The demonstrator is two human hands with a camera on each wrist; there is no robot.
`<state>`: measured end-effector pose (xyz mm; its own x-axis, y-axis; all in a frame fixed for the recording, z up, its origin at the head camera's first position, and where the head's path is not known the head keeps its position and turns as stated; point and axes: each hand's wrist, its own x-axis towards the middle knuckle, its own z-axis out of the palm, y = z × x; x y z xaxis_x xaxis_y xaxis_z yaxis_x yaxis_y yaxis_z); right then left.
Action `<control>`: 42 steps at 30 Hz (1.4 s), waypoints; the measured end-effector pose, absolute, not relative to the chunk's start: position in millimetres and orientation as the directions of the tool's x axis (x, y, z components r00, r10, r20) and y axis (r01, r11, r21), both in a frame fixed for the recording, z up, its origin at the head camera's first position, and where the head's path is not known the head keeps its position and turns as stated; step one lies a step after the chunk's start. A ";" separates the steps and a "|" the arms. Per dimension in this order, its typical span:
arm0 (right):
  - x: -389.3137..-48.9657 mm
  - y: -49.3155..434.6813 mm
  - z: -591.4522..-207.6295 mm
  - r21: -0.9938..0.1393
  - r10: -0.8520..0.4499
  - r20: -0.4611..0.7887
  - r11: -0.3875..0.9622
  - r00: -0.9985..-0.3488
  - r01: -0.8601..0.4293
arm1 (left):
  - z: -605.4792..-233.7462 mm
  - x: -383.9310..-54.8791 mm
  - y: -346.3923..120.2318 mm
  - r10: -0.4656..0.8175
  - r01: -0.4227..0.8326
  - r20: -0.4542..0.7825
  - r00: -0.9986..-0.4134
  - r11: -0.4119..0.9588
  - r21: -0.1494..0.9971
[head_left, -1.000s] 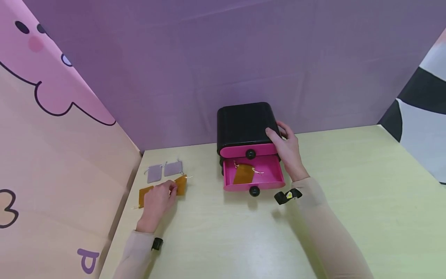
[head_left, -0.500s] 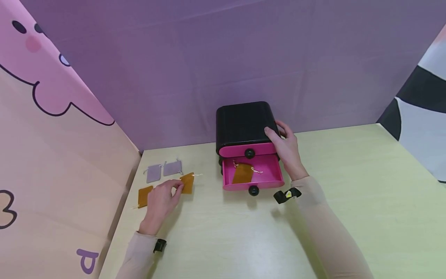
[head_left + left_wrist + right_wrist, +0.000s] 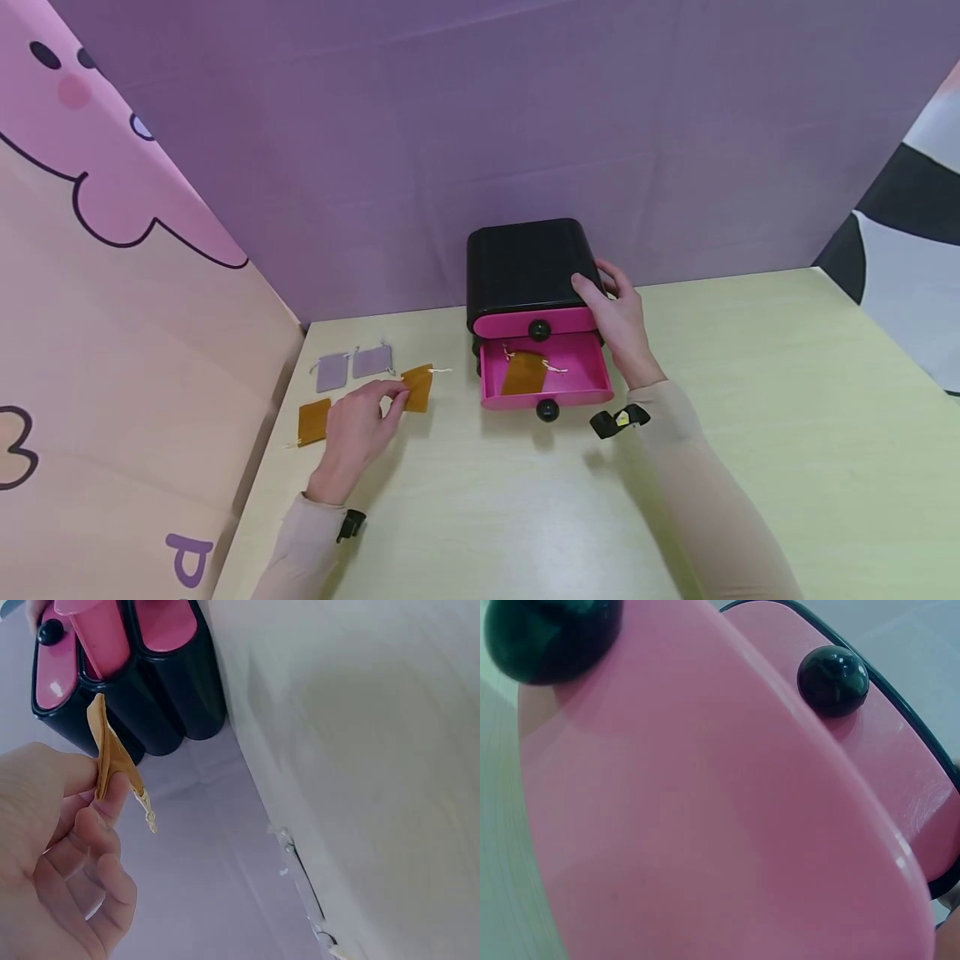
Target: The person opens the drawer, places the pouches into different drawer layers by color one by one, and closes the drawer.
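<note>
My left hand (image 3: pixel 362 429) pinches a mustard-brown drawstring pouch (image 3: pixel 418 389) between thumb and fingertips, above the table left of the drawer unit. In the left wrist view the pouch (image 3: pixel 109 754) is seen edge-on, its pale cord dangling. A black mini drawer unit (image 3: pixel 525 267) with pink drawers stands against the purple backdrop. My right hand (image 3: pixel 621 325) grips its right side, thumb on the top edge and fingers partly hidden behind. Below the top drawer, a pink drawer (image 3: pixel 506 403) is pulled out. Inside it lies another mustard-brown pouch (image 3: pixel 525 375).
A third mustard-brown pouch (image 3: pixel 312 422) lies on the table beside my left hand. Two lilac pouches (image 3: pixel 332 372) lie behind it, near the table's left end. The pulled-out drawer's black knob (image 3: pixel 547 410) juts toward me.
My left hand has lifted the mustard-brown pouch off its place and carried it rightward, toward the drawer unit. The right hand and the drawer have stayed put.
</note>
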<state>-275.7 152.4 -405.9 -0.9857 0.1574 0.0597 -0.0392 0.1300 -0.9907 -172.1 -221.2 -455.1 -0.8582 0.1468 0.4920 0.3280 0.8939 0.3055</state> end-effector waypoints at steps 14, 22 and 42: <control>-276.7 153.1 -405.7 -0.991 0.155 0.050 0.130 -0.987 -0.030 | -444.2 -170.4 -200.2 0.191 0.397 0.525 -0.829 0.863 0.313; -276.8 153.2 -406.7 -0.991 0.156 0.051 0.130 -0.986 -0.031 | -440.1 -172.1 -188.8 0.210 0.416 0.524 -0.825 0.854 0.313; -275.9 153.1 -403.9 -0.991 0.154 0.049 0.134 -0.987 -0.029 | -435.4 -178.3 -155.4 0.254 0.453 0.505 -0.825 0.832 0.320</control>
